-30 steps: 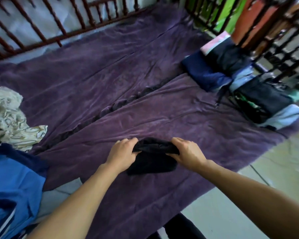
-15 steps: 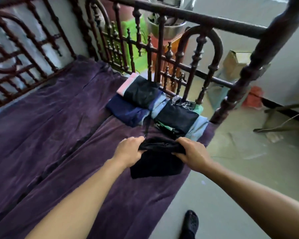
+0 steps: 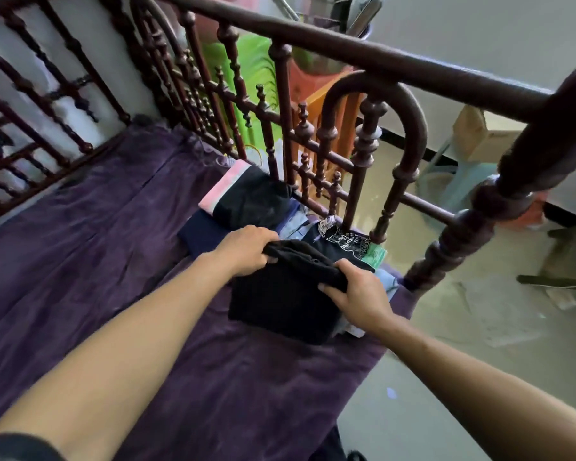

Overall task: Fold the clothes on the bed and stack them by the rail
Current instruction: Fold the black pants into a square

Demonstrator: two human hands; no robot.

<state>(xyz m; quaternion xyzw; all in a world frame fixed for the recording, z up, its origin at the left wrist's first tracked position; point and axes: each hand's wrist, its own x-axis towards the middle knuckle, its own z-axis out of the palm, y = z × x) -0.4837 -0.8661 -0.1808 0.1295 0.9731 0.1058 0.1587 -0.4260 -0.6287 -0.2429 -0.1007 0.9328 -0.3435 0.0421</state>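
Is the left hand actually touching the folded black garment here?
Touching. The head view shows the left hand gripping the upper corner of the folded black garment, its fingers curled round the fabric.

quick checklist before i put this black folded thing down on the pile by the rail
1. Left hand and right hand both grip the black folded garment: ok.
2. Garment folded compactly: ok.
3. Garment over the near pile by the bed rail: ok.
4. Near pile level underneath: cannot tell, mostly hidden.
5. Far pile out of the way: ok.
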